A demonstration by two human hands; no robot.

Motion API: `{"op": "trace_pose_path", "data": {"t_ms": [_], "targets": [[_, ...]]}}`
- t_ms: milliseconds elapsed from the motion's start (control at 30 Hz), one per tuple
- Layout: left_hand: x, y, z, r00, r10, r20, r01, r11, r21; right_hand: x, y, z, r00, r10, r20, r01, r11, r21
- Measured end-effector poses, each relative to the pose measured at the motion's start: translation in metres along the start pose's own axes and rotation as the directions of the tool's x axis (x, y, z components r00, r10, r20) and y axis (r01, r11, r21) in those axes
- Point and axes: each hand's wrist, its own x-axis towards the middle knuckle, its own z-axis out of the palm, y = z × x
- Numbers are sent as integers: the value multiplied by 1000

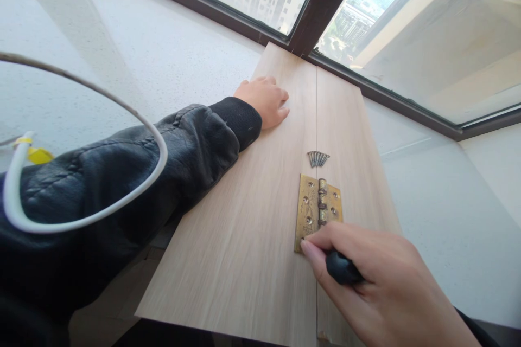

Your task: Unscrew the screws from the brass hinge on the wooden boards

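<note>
A brass hinge (309, 203) lies unfolded on two pale wood-grain boards (244, 238), its knuckle close to the seam between them. At the hinge's lower left corner, my right hand (378, 276) pinches thumb and forefinger together. It grips a tool with a rounded black handle (342, 268); the tool's tip is hidden by the fingers. Just beyond the hinge sits a small row of several screws (317, 159). My left hand (264, 100) rests on the far part of the left board, fingers apart and slightly bent, holding nothing.
A dark window frame (309, 5) borders the far ends of the boards. Under them is a white speckled sill (195, 49). A white cable (158, 168) with a yellow tag (39, 156) loops across the view in front of my left sleeve.
</note>
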Motion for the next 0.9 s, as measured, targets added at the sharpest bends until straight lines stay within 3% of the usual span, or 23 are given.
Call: {"op": "trace_pose_path", "data": {"t_ms": [67,233,400,567,767,900], "targets": [[0,0,0,1000,-1,0,1,1000,4,-4,2,-1,999,23,40,-24,999,23],[0,0,0,1000,1,-1,-1,1000,16,-2,1,2,999,5,-51,-7,999,-43],[0,-1,0,1000,-5,3,5,1000,9,-6,4,5,1000,-7,-20,6,1000,-11],[0,-1,1,1000,-8,8,8,1000,-8,-6,2,6,995,-3,-96,-6,996,-91],[-1,-1,1,1000,-3,1,3,1000,-9,-9,2,4,1000,18,-24,-19,999,-34],[-1,-1,1,1000,1,1,-1,1000,14,-7,1,6,996,8,-93,-19,994,-109]]}}
